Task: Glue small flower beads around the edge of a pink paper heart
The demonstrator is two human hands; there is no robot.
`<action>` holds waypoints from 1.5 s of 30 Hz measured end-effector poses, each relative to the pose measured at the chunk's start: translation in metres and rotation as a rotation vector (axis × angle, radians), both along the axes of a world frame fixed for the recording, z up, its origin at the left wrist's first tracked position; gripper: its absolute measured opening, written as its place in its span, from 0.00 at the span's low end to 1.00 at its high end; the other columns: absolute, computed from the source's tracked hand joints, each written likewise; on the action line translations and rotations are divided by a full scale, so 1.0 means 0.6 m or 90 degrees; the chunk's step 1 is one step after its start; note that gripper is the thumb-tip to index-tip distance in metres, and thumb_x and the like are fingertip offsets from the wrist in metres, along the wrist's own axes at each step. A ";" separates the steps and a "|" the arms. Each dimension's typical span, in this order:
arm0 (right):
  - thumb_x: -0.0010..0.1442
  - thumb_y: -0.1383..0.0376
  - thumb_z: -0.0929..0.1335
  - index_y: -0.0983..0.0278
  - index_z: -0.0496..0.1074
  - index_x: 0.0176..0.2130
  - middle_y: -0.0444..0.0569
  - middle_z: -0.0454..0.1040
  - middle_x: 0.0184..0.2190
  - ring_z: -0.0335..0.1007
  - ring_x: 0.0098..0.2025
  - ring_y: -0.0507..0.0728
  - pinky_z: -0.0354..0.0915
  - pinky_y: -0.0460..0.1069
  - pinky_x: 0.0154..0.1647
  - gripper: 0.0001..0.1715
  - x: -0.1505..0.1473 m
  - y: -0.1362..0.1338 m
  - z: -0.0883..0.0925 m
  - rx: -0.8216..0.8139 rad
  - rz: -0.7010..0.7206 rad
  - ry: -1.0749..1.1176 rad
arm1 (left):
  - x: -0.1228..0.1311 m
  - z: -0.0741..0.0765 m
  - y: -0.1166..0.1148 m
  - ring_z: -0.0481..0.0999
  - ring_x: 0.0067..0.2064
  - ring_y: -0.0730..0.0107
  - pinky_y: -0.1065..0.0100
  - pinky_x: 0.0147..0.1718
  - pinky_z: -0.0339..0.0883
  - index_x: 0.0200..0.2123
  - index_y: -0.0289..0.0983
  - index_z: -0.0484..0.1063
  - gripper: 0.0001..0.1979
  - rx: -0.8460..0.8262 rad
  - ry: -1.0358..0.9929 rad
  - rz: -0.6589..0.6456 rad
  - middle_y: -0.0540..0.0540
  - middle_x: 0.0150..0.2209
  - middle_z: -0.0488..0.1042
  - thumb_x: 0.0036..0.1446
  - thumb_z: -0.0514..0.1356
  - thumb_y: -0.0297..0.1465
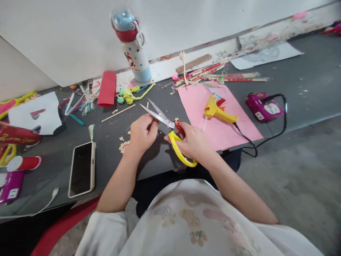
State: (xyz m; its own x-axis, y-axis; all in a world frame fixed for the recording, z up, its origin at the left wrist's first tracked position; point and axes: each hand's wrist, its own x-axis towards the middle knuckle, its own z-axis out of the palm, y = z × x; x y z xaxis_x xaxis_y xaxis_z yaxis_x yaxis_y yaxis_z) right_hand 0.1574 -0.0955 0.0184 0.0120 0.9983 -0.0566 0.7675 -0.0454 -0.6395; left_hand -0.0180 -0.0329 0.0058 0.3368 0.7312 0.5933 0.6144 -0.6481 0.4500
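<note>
My right hand (195,142) is closed round the handles of a pair of scissors (163,120), one handle yellow and one red. Their silver blades stand apart and point up and left. Close beside the lower blade, my left hand (142,132) is closed with its thumb and fingers pinched together; whatever lies in the pinch is hidden. Next to my left wrist is a ring of small beige pieces (123,147) round a pink centre, with a few loose bits near it. A thin wooden stick (118,113) lies beyond my left hand.
A yellow glue gun (217,111) rests on pink paper (194,103), its cord trailing near a purple power socket (263,106). On the left are a phone (82,169) and a red thread spool (28,163). A bottle (134,53) stands at the back.
</note>
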 end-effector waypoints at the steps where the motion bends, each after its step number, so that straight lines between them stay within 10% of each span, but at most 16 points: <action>1: 0.58 0.46 0.66 0.62 0.70 0.36 0.47 0.75 0.28 0.72 0.31 0.58 0.56 0.49 0.30 0.22 0.001 0.000 0.001 -0.002 0.001 0.000 | 0.000 0.000 0.000 0.66 0.24 0.76 0.72 0.25 0.56 0.24 0.38 0.67 0.12 -0.001 0.003 0.004 0.52 0.21 0.68 0.60 0.55 0.28; 23: 0.57 0.47 0.70 0.70 0.68 0.53 0.58 0.77 0.41 0.74 0.43 0.63 0.66 0.53 0.42 0.36 0.009 -0.002 0.008 0.017 0.030 0.049 | -0.011 0.012 0.002 0.70 0.25 0.73 0.71 0.28 0.63 0.22 0.39 0.65 0.16 -0.074 0.024 -0.061 0.53 0.20 0.68 0.64 0.53 0.30; 45: 0.59 0.47 0.67 0.65 0.71 0.42 0.51 0.76 0.32 0.75 0.38 0.61 0.63 0.51 0.37 0.24 0.008 0.000 0.007 -0.001 0.010 0.008 | -0.006 0.006 0.005 0.69 0.25 0.71 0.69 0.27 0.61 0.22 0.40 0.62 0.18 -0.087 0.092 -0.044 0.50 0.21 0.68 0.66 0.49 0.35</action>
State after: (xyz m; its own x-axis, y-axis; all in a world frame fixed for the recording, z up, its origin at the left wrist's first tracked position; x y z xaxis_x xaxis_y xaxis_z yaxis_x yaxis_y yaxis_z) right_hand 0.1623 -0.0956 0.0228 -0.0047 0.9983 -0.0583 0.7602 -0.0343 -0.6488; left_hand -0.0216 -0.0301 0.0095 0.4639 0.7735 0.4319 0.6347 -0.6303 0.4470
